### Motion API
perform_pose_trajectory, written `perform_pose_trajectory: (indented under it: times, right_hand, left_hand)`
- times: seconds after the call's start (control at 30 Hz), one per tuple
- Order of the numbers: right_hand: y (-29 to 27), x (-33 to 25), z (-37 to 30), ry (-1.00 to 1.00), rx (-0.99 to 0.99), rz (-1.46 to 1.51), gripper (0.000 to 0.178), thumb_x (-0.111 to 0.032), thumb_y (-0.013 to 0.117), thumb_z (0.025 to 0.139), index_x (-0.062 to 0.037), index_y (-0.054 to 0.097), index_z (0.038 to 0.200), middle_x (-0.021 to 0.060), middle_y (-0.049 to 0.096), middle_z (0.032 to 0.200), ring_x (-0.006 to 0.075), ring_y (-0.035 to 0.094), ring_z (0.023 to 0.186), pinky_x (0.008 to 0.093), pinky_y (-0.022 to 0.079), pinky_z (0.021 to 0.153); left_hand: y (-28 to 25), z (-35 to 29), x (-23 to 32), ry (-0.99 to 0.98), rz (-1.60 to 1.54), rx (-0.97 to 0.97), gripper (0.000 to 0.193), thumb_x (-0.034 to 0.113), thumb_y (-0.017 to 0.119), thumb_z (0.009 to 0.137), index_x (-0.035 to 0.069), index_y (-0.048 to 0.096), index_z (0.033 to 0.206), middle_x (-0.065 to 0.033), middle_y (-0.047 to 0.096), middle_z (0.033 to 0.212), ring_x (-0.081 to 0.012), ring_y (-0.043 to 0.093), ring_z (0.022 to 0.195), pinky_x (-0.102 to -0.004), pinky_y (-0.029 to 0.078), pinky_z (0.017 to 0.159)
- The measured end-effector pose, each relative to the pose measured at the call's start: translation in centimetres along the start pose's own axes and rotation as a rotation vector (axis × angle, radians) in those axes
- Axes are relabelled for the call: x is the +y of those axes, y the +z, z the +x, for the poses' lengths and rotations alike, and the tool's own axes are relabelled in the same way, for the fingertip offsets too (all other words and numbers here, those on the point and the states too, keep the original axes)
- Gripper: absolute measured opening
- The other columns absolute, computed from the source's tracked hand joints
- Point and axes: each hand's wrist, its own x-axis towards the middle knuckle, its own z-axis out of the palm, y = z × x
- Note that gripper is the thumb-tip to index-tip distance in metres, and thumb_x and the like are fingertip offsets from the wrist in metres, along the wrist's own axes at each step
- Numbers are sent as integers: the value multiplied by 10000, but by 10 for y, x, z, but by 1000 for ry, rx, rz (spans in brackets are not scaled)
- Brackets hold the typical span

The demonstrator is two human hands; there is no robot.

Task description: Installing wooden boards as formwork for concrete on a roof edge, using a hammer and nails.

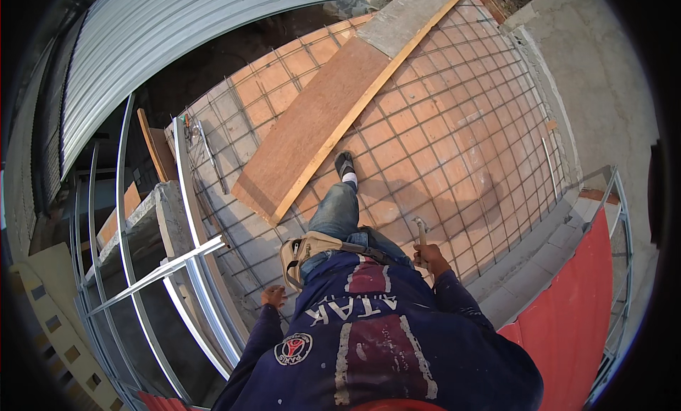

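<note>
My right hand [430, 258] is closed round the handle of a hammer [422, 230], its head pointing forward over the mesh. At my left side my left hand [273, 296] hangs with loosely curled fingers and nothing in it. Below both hands spreads a grid of steel reinforcing bars [397, 136] over orange-brown panels. A long plywood board [312, 120] with a pale timber edge lies slanting across the grid. One of my feet is beside that timber edge. A beige waist pouch [312, 246] sits at my waist.
Metal frame bars [186, 191] stand on the left, near a corrugated metal sheet [170, 35]. Tools with red and green handles [187, 126] lie at the mesh's left edge. A low block wall [535, 265] and a red sheet [567, 304] border the right.
</note>
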Motion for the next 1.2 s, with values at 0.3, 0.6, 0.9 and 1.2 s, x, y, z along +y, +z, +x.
perform_pose_trajectory:
  times: [0.3, 0.6, 0.9, 1.2]
  right_hand:
    - [-18, -131, -18, -153, -44, -130, 205, -119, 653, 860, 63, 559, 867, 104, 564, 662, 185, 543, 493, 339, 441, 442]
    - [-19, -223, -13, -318, 36, 40, 254, -189, 662, 872, 37, 579, 952, 65, 573, 711, 164, 547, 490, 315, 516, 477]
    - [-14, -272, 20, -104, 59, 68, 248, -152, 666, 860, 67, 566, 922, 102, 565, 683, 209, 560, 505, 353, 524, 481]
    - [-16, -397, 64, -174, -19, -240, 240, -134, 661, 849, 88, 577, 888, 127, 578, 705, 219, 566, 525, 390, 517, 489]
  left_hand:
    - [30, -1, 283, 541, -191, -22, 324, 239, 632, 894, 8, 618, 1120, -71, 664, 912, -149, 644, 738, -289, 494, 609]
    - [34, -17, 421, 728, -124, -41, 338, 271, 628, 905, 46, 603, 1156, -57, 653, 935, -145, 642, 826, -286, 495, 708]
    - [57, 55, 293, 110, -349, 27, 244, 247, 601, 902, 72, 619, 1071, -58, 668, 905, -188, 647, 754, -337, 502, 608]
    - [137, 57, 223, 275, -618, 96, 241, 222, 638, 885, 25, 639, 1025, -77, 681, 903, -192, 650, 808, -343, 521, 680]
